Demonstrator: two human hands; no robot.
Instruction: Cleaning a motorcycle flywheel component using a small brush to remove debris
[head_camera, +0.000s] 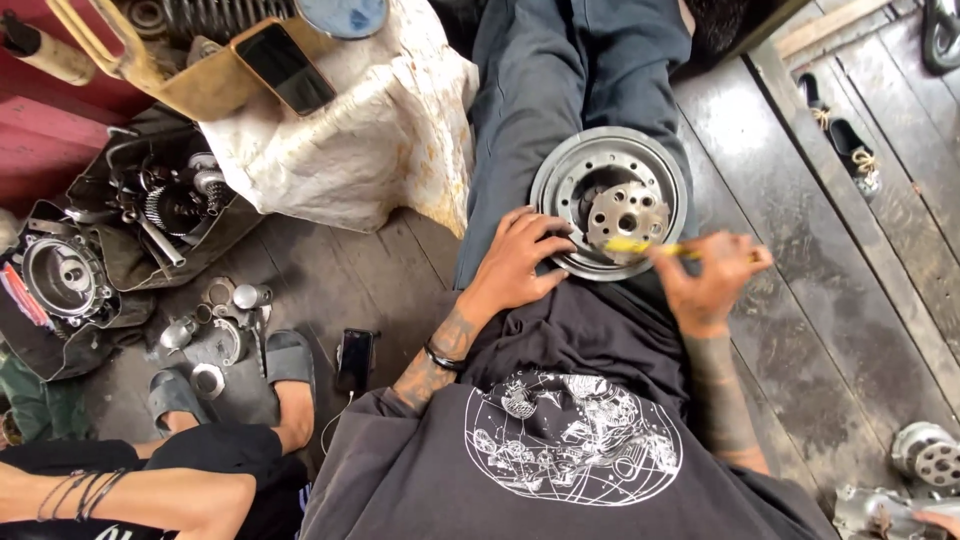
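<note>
A round grey metal drum (570, 175) with a holed hub plate (628, 212) in its middle rests on my lap. My left hand (517, 262) lies on the drum's near left rim, fingers spread over it. My right hand (707, 282) is shut on a yellow-handled tool (640, 246), blurred with motion, whose tip lies across the lower edge of the hub plate.
Engine parts (165, 205) and small metal pieces (215, 325) lie on the wooden floor at left, beside a white sack (350, 130) and a phone (355, 358). Another person's arm (120, 495) and sandalled foot (290, 385) are at lower left. More metal parts (925, 455) sit lower right.
</note>
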